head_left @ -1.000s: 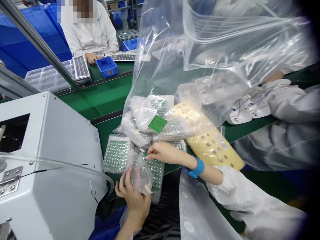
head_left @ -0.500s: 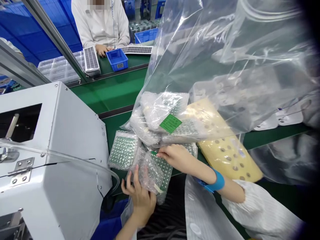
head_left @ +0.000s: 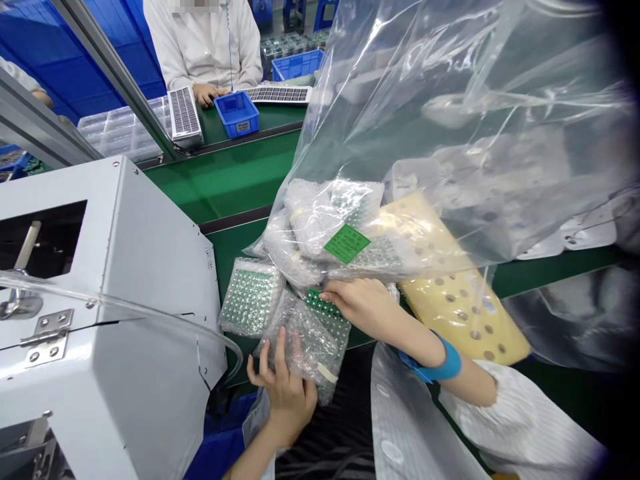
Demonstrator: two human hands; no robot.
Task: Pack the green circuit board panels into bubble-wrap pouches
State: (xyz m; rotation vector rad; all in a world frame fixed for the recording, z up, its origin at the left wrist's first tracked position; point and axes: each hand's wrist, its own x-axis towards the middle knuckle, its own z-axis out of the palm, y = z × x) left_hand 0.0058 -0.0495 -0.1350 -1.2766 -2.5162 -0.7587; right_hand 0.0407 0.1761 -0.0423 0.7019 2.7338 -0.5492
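Note:
My right hand [head_left: 363, 305] pinches the edge of a green circuit board panel [head_left: 323, 307], whose bare upper strip shows at the mouth of a bubble wrap bag [head_left: 305, 340]. The rest of the panel lies inside the bag. My left hand [head_left: 285, 393] holds the bag's lower left side with fingers spread, one finger seen through the plastic. To the left lies another bubble-wrapped board pack [head_left: 251, 297]. Just behind my hands, a large clear plastic bag [head_left: 400, 127] with a green label [head_left: 347, 244] holds several more wrapped packs.
A white machine housing [head_left: 155, 287] with a clear tube [head_left: 150, 310] stands at left. Right of my hands lies a yellow sheet [head_left: 465, 313] with round spots. Across the green bench, a person in white [head_left: 205, 47] sits by a small blue bin [head_left: 237, 115].
More of the green panel's edge now shows out of the bubble wrap bag, pulled up by my right hand. My left hand stays on the bag; the view has shifted slightly.

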